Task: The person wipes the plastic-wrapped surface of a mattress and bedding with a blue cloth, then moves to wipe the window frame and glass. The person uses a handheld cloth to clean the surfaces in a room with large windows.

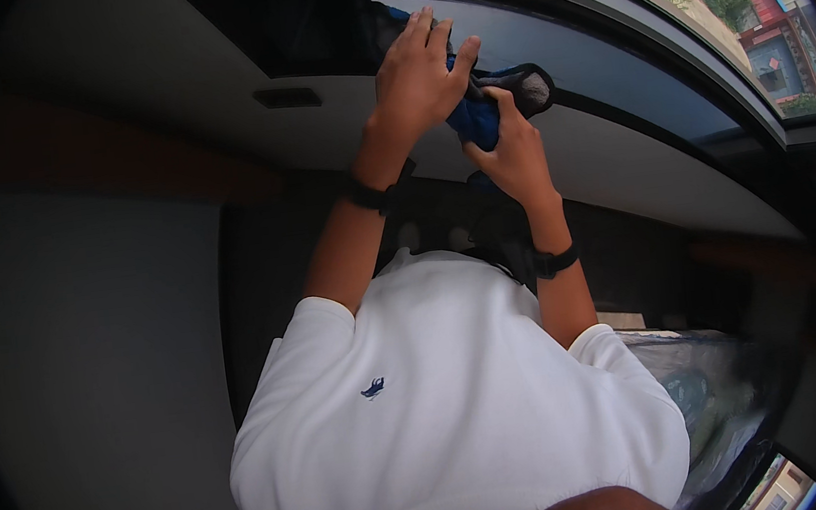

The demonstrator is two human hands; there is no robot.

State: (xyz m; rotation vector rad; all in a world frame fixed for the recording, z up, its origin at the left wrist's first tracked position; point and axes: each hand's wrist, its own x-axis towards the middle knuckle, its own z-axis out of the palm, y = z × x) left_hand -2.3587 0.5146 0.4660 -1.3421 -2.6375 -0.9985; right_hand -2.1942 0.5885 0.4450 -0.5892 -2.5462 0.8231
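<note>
A bundle of blue, black and grey fabric (476, 122), perhaps a cloth, lies bunched at the window ledge; its exact kind cannot be made out. Over its far left part rests my left hand (420, 74), fingers stretched out and lying on the fabric. My right hand (515, 149) grips the near blue part, thumb on one side and fingers bent round the other. A rounded grey end of the bundle sticks out to the right, beyond the right fingers. Black bands circle both wrists.
The ledge (634, 120) and dark-framed window (709, 69) curve along the far right, with greenery and a red roof outside. A dark rectangular plate (287, 97) sits on the pale wall left of my hands. Behind my right arm is a clear plastic-wrapped item (715, 391).
</note>
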